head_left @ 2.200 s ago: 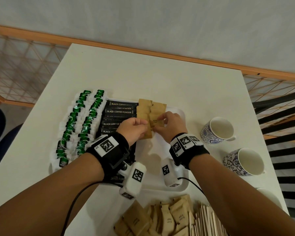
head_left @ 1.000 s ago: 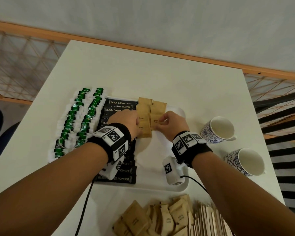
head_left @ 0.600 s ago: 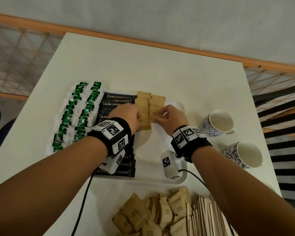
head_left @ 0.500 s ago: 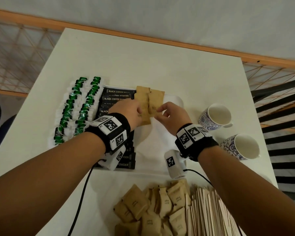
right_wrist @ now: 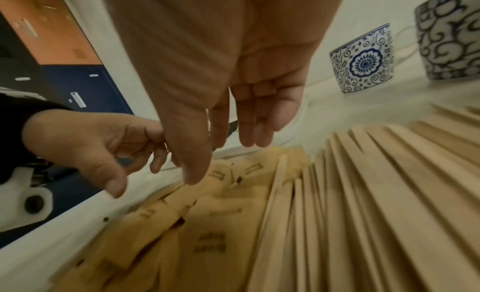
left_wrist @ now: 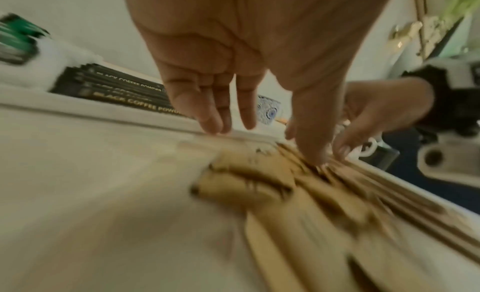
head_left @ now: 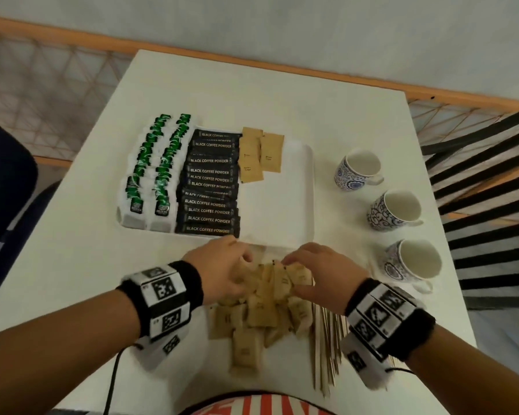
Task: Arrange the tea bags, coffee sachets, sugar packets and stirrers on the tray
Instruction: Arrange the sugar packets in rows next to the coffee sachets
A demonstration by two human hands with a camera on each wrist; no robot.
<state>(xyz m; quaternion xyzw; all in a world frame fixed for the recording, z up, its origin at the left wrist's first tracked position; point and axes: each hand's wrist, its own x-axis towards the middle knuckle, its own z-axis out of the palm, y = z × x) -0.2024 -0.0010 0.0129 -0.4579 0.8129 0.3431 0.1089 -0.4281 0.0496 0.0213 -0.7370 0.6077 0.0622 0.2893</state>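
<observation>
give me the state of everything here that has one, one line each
left hand: open, fingers over the loose sugar packets
right hand: open, reaching into the same pile
loose sugar packets: jumbled heap on the table
sugar packets on tray: a few, laid flat
coffee sachets: overlapping column on tray
tea bags: two rows on tray
stirrers: off tray
cups: three, upright, empty

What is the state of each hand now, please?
Left hand: open, fingers straight, holding nothing, above the sugar packets.
Right hand: open, fingers straight, holding nothing, above the same packets.
</observation>
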